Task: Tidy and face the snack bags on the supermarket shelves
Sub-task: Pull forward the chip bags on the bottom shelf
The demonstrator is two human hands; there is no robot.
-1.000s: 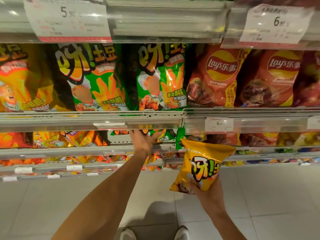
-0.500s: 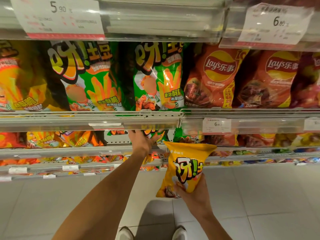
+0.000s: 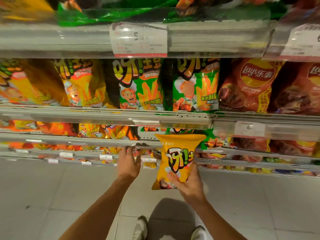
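Observation:
My right hand (image 3: 188,185) grips the lower end of a small yellow snack bag (image 3: 176,158), held upright in front of the shelves with its printed face toward me. My left hand (image 3: 129,163) hangs in the air just left of the bag, fingers loosely spread, holding nothing, below the edge of a lower shelf (image 3: 103,140). On the shelf above stand yellow bags (image 3: 83,84), green bags (image 3: 140,87) and red Lay's bags (image 3: 249,87), all facing out.
Price tags (image 3: 138,39) hang on the shelf rails. A gap shows on the lower shelf (image 3: 149,134) behind the held bag, beside orange bags (image 3: 117,132) and a green bag (image 3: 214,140). Tiled floor (image 3: 52,196) and my shoes (image 3: 141,227) lie below.
My left hand has drawn back out of the lower shelf and dropped down. The view has swung left and up. The yellow bag stays in my right hand, now closer to the shelf gap.

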